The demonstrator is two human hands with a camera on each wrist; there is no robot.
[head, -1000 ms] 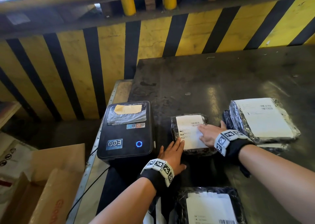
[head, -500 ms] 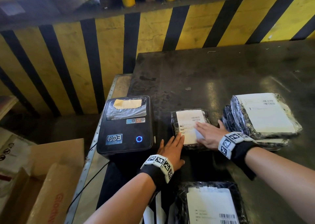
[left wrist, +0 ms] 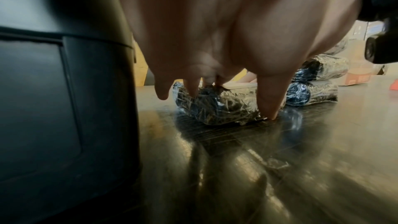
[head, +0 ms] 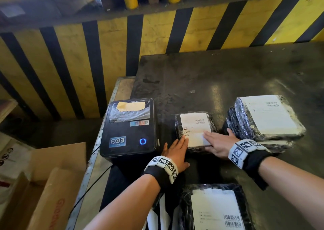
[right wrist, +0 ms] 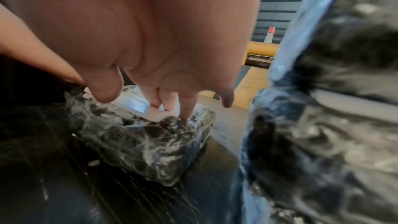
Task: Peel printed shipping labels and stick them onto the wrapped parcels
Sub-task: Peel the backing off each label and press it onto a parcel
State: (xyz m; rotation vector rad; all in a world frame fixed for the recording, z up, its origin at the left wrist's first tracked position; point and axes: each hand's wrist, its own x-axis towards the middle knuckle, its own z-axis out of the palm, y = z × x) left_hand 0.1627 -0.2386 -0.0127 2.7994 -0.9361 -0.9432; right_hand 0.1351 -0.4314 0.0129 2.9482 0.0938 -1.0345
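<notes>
A small black parcel [head: 178, 124] wrapped in clear film lies on the dark table, with a white shipping label [head: 194, 124] on its top. My right hand [head: 216, 142] lies flat, fingers straight, pressing the near right part of that label; its fingers [right wrist: 185, 108] touch the label's edge in the right wrist view. My left hand [head: 177, 151] is flat with straight fingers against the parcel's [left wrist: 217, 108] near left edge, the thumb tip down at its near corner. A black label printer [head: 128, 128] stands just to the left.
A stack of larger labelled wrapped parcels [head: 266, 117] sits right of my right hand. Another labelled parcel [head: 215, 210] lies at the near edge. Cardboard boxes [head: 52, 186] stand below on the left. A yellow and black striped wall [head: 105, 51] backs the table [head: 228, 75].
My right hand has slid across the label toward its near part, staying flat on it. The left hand has stayed at the parcel's near left edge. The view has shifted slightly.
</notes>
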